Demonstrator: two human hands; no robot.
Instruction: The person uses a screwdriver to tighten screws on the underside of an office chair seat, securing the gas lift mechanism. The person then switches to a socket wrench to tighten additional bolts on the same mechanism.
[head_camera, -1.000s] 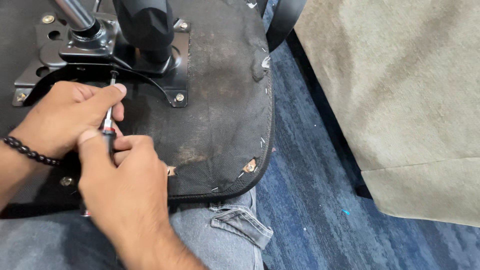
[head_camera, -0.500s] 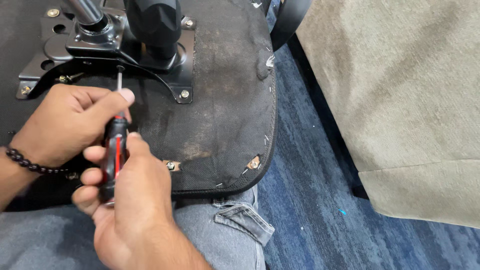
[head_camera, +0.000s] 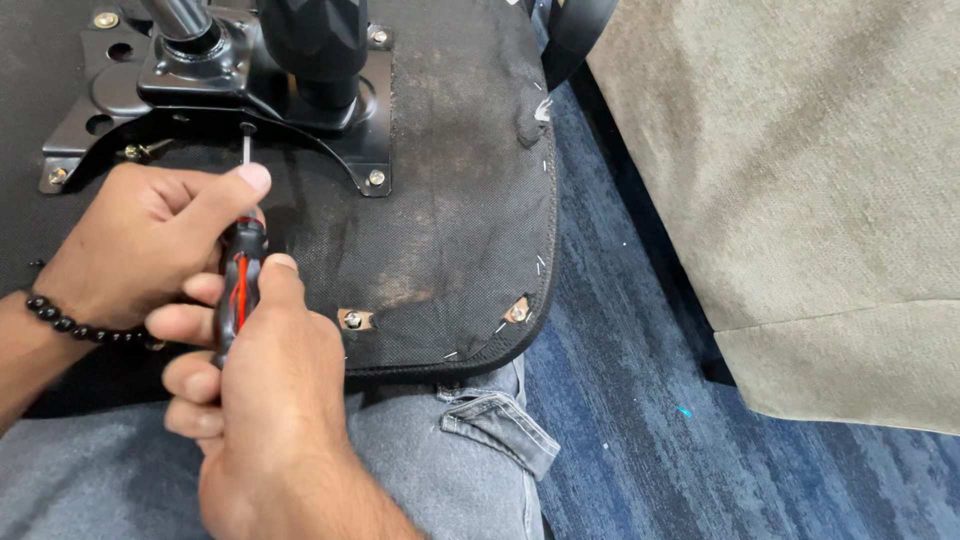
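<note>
An upturned chair seat (head_camera: 450, 220) covered in worn black fabric rests on my lap. A black metal mounting plate (head_camera: 215, 95) with a chrome post is bolted to it at the top left. My right hand (head_camera: 265, 400) grips the black and red handle of a screwdriver (head_camera: 238, 285). Its thin shaft points up, and the tip sits at the plate's lower edge. My left hand (head_camera: 140, 240), with a black bead bracelet at the wrist, steadies the shaft with thumb and fingers.
Bolts (head_camera: 376, 178) show at the plate's corners, and screws (head_camera: 352, 320) sit along the seat's near edge. A beige upholstered piece (head_camera: 800, 190) stands at the right on blue carpet (head_camera: 620, 400). My jeans (head_camera: 440, 460) fill the bottom.
The right hand has slid down the screwdriver, so more of the red and black handle shows. The view has shifted slightly and the tip stays at the plate.
</note>
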